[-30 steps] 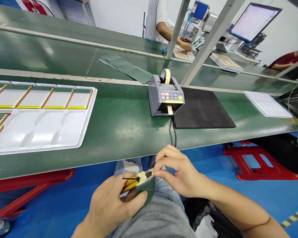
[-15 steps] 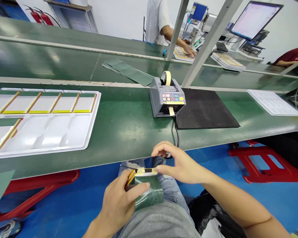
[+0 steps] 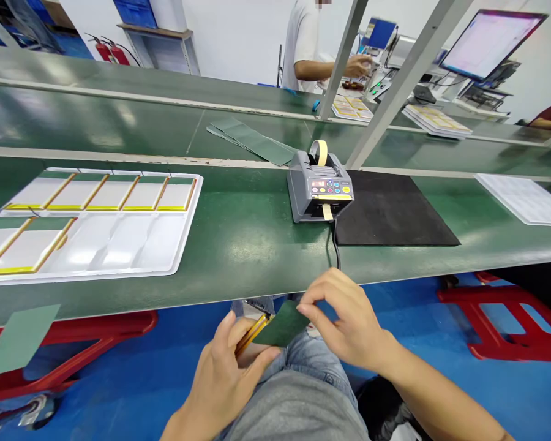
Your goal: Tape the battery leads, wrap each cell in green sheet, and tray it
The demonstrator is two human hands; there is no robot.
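Observation:
Above my lap, my left hand (image 3: 232, 364) grips a small flat piece with a yellow-orange edge (image 3: 253, 334) between thumb and fingers. A dark green sheet (image 3: 282, 324) extends from that piece toward the right. My right hand (image 3: 342, 315) pinches the sheet's upper right corner between thumb and index finger. Beyond my hands, a grey tape dispenser (image 3: 321, 187) stands on the green bench, a short tape strip (image 3: 327, 212) sticking out of its front. To the left lies a white tray (image 3: 177, 245) with several yellow-edged pieces in its compartments.
A black mat (image 3: 395, 211) lies right of the dispenser, with a white tray (image 3: 523, 199) farther right. Green sheets (image 3: 254, 141) rest behind. Red stools (image 3: 509, 318) stand below the bench. Another person (image 3: 300, 49) is across the bench.
The green sheet has swung up from hanging below the piece, and my right hand now pinches its corner. The view has shifted left, and the other person's hand has lifted off the far tray.

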